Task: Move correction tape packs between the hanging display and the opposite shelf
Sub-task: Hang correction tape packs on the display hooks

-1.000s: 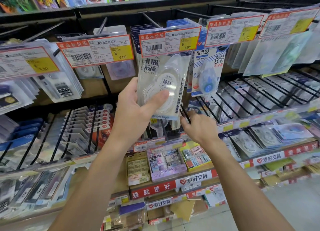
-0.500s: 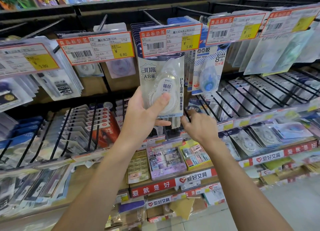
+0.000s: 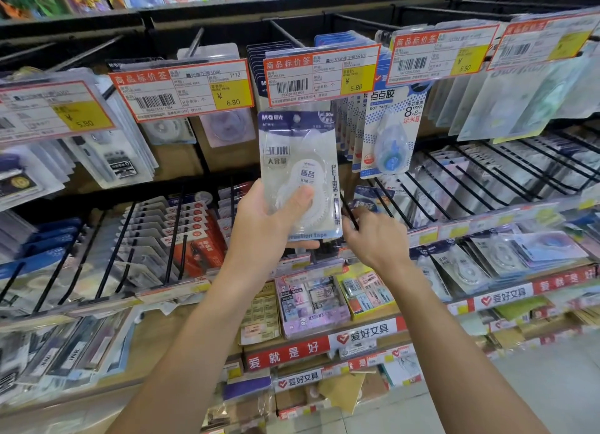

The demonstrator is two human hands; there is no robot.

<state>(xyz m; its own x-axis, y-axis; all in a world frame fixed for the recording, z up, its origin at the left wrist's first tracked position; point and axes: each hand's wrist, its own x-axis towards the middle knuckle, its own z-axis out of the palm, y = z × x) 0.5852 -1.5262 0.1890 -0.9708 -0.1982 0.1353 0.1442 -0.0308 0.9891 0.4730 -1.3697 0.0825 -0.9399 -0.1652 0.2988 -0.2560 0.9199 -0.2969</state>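
Observation:
My left hand (image 3: 266, 229) holds a clear correction tape pack (image 3: 300, 160) by its lower half, thumb across the front. The pack is upright, with its purple header just below the middle price tag (image 3: 321, 73). More packs hang on the hook (image 3: 285, 35) behind that tag. My right hand (image 3: 376, 238) is low and to the right of the pack. Its fingers are loosely curled at a black wire divider (image 3: 352, 217) of the sloped rack, with nothing held in them. A small blue pack (image 3: 368, 201) sits just above its fingertips.
A dot tape pack (image 3: 391, 134) hangs right of the held one. Price tags (image 3: 185, 89) front the other hooks. Sloped wire racks (image 3: 487, 180) hold several packs on both sides. Eraser boxes (image 3: 311, 303) stand on the lower shelf. Floor shows at bottom right.
My left hand has lowered the pack from behind the price tag, so its whole header now shows. My right hand has stayed almost in place at the wire divider.

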